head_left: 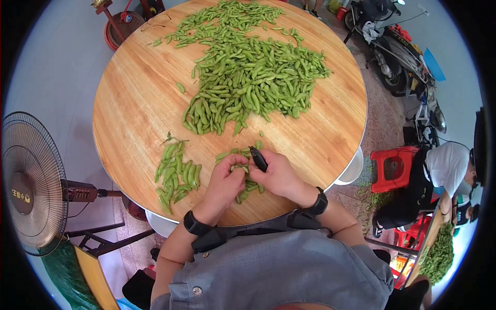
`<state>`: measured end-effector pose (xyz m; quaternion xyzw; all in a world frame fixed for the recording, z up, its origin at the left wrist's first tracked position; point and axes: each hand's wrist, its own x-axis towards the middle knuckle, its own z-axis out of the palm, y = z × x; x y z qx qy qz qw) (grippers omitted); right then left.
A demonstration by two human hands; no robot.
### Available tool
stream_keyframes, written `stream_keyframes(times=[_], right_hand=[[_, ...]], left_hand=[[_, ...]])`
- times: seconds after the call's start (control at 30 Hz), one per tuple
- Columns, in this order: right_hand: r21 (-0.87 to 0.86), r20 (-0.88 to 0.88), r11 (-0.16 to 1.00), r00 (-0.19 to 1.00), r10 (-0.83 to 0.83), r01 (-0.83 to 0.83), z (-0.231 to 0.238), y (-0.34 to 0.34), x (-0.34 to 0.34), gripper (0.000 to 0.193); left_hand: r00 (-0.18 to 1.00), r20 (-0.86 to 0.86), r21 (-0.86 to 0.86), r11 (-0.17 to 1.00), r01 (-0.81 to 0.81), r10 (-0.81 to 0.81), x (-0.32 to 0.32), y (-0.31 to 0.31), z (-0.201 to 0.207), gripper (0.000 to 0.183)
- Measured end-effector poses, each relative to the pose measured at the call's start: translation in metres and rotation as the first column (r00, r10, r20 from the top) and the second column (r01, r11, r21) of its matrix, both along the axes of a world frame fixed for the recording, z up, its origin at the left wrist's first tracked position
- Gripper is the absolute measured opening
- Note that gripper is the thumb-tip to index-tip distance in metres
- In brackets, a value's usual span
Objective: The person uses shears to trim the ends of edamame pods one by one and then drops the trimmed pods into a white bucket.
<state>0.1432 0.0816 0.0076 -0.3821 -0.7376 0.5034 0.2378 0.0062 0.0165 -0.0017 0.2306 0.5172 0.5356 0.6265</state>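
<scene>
Close to the table's near edge, my left hand [226, 181] is closed with its fingertips pinching a green soybean pod [238, 167]. My right hand [277, 174] meets it from the other side, its fingers wrapped round a small black tool [258, 159]; the tool's working end is hidden, so its kind does not show. Loose pods [250, 188] lie under and between the hands. A small group of pods [178, 173] with a bit of stem sits left of my left hand. Beyond both hands spreads a large heap of soybean pods [253, 77].
The round wooden table [139, 98] holds all the pods. A standing fan [31, 181] is at the left. White stools [351, 168] tuck under the rim. At right are a red stool [391, 168], a parked motorbike [392, 57] and another person [447, 165] beside a table of greens [438, 253].
</scene>
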Motion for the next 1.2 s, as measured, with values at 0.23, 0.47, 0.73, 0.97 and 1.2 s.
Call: stream_keyframes(times=[0.23, 0.47, 0.73, 0.97, 1.2], right_hand=[[0.068, 0.043, 0.991, 0.992, -0.115, 0.112, 0.006, 0.000, 0.000, 0.019], [0.149, -0.079, 0.975, 0.984, -0.157, 0.167, 0.012, -0.007, -0.002, 0.020], [0.232, 0.082, 0.971, 0.996, 0.045, -0.063, -0.006, 0.037, 0.012, 0.026], [0.654, 0.222, 0.735, 0.884, -0.412, 0.179, -0.024, 0.092, -0.004, 0.025], [-0.101, 0.096, 0.991, 0.992, -0.083, 0.093, -0.005, 0.054, 0.012, 0.023]], left_hand=[[0.924, 0.370, -0.064, 0.995, -0.076, 0.095, 0.001, 0.000, 0.010, 0.024], [0.928, 0.373, 0.010, 1.000, -0.018, 0.013, -0.003, -0.001, 0.002, 0.020], [0.916, 0.333, -0.084, 0.974, -0.209, 0.225, -0.019, -0.010, 0.006, 0.014], [0.918, 0.363, -0.077, 0.986, -0.144, 0.163, -0.015, -0.013, 0.008, 0.015], [0.936, 0.346, -0.052, 0.997, -0.053, 0.067, -0.005, -0.005, 0.006, 0.017]])
